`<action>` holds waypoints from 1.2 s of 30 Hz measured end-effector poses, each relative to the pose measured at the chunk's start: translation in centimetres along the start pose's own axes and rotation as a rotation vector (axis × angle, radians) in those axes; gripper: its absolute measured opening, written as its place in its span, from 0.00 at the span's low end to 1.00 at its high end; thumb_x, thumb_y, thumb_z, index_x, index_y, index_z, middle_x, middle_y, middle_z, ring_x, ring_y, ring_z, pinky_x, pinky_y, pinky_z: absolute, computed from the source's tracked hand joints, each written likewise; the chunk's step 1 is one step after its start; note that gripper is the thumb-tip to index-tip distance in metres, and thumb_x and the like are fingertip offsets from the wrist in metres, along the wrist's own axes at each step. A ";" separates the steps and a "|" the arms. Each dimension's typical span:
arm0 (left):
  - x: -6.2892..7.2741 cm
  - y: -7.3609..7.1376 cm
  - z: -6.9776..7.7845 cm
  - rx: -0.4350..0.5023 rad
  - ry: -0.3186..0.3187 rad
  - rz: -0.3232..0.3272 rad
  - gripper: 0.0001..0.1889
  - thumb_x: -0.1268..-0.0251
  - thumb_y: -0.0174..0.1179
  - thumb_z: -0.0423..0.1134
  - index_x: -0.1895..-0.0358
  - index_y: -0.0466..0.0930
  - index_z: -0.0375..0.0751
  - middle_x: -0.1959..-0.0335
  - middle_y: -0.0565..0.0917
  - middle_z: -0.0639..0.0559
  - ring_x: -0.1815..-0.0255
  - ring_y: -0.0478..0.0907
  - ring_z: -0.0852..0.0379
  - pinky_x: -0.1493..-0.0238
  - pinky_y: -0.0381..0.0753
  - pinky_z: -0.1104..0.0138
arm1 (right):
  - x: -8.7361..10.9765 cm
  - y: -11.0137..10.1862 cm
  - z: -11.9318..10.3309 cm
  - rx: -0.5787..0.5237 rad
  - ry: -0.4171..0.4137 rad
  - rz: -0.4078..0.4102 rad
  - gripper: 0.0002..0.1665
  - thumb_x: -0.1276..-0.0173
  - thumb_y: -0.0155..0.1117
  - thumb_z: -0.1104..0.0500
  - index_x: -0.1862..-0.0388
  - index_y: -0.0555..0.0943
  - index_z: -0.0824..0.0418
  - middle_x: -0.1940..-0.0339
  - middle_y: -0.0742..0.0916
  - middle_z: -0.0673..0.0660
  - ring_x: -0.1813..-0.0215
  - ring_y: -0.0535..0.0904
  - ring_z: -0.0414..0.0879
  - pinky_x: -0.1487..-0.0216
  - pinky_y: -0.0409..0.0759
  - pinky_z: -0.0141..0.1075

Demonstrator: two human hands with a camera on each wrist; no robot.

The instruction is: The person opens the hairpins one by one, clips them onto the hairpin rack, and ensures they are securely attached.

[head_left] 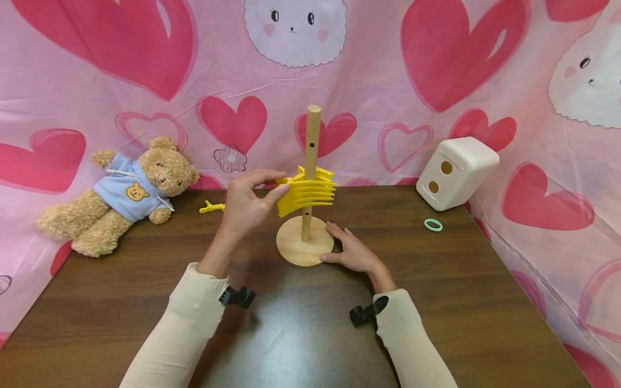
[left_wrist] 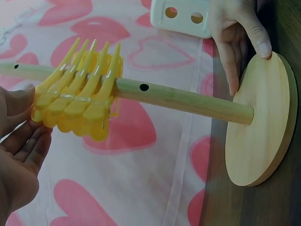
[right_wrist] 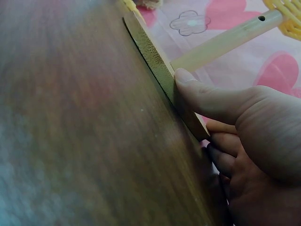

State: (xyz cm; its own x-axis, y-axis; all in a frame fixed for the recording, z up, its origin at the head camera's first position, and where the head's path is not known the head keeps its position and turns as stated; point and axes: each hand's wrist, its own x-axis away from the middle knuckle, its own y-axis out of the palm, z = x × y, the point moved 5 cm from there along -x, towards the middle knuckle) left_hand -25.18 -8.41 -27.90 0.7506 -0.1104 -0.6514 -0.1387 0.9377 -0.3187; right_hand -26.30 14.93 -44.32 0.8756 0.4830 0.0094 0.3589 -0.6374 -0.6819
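A yellow claw clip (head_left: 310,193) sits around the upright post (head_left: 314,124) of a wooden stand, its curved teeth crossing the post. My left hand (head_left: 249,202) pinches the clip at its left side between thumb and fingers; the left wrist view shows the clip (left_wrist: 70,110) with its teeth over the post (left_wrist: 188,101). Low on the right, my right hand (head_left: 356,253) holds the edge of the stand's round base (head_left: 296,250). From the right wrist, the thumb of that hand (right_wrist: 263,127) presses the base's rim (right_wrist: 150,52), fingers on its far side, partly hidden.
Left of the stand lies a small yellow piece (head_left: 208,207), partly behind my left hand. A teddy bear (head_left: 138,188) in a blue top leans at the back left. At the right stand a white box (head_left: 477,167) with two holes and a mint-green ring (head_left: 433,230).
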 end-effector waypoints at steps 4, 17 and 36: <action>0.1 0.0 -0.4 0.029 -0.030 -0.055 0.13 0.37 0.70 0.30 0.51 0.87 0.31 0.56 0.88 0.43 0.57 0.83 0.51 0.50 0.81 0.70 | 0.0 0.0 0.0 0.003 0.009 -0.001 0.52 0.34 0.74 0.52 0.21 0.58 0.71 0.19 0.60 0.65 0.18 0.49 0.58 0.20 0.38 0.51; 0.5 -0.2 -1.4 0.108 -0.086 -0.129 0.16 0.33 0.68 0.33 0.44 0.83 0.34 0.50 0.84 0.44 0.52 0.79 0.52 0.45 0.81 0.54 | 0.1 0.1 -0.1 0.006 0.019 0.000 0.52 0.34 0.74 0.52 0.21 0.58 0.71 0.19 0.60 0.64 0.18 0.49 0.56 0.20 0.38 0.51; 1.7 -2.4 -3.3 0.107 -0.158 -0.144 0.17 0.33 0.67 0.34 0.43 0.83 0.35 0.48 0.84 0.41 0.48 0.80 0.50 0.41 0.78 0.59 | -0.1 0.1 0.1 0.010 0.007 -0.002 0.52 0.34 0.74 0.52 0.22 0.59 0.72 0.19 0.60 0.65 0.18 0.49 0.58 0.20 0.38 0.51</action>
State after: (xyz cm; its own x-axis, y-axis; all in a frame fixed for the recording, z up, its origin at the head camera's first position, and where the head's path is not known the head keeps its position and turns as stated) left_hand -25.68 -11.91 -30.54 0.8507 -0.2000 -0.4862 0.0395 0.9465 -0.3203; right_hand -26.37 14.86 -44.45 0.8771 0.4801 0.0160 0.3576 -0.6303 -0.6891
